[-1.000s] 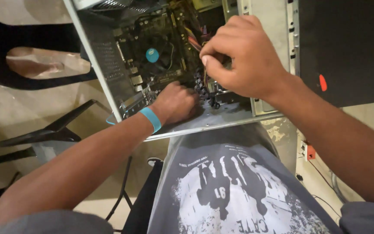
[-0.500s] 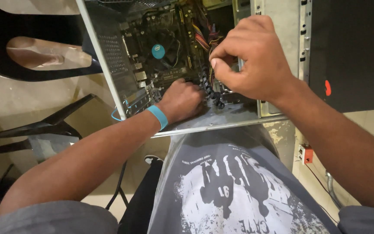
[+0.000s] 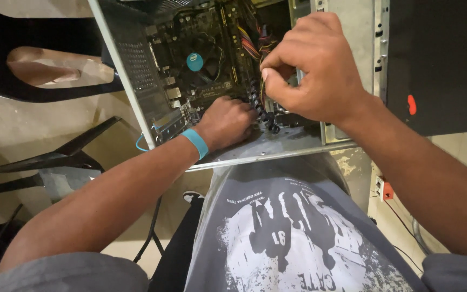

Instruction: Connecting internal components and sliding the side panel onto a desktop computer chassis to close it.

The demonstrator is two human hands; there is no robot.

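Note:
An open grey computer case stands in front of me with its green motherboard exposed. A cooler with a blue round centre sits mid-board. My left hand, a teal band on its wrist, reaches inside at the bottom edge of the board, fingers curled and hidden among the parts. My right hand is above it, thumb and fingers pinched on a bundle of black sleeved cables that runs down into the case. Coloured wires lie behind the fingers.
A dark chair and black chair legs stand on the pale floor at left. A black panel with a red mark is at right. A wall socket with cables sits lower right. A thin blue wire loops off the case edge.
The view has drifted slightly, so the case sits further right. My right hand has shifted a little on the cables; the left hand stays in the same spot in the case.

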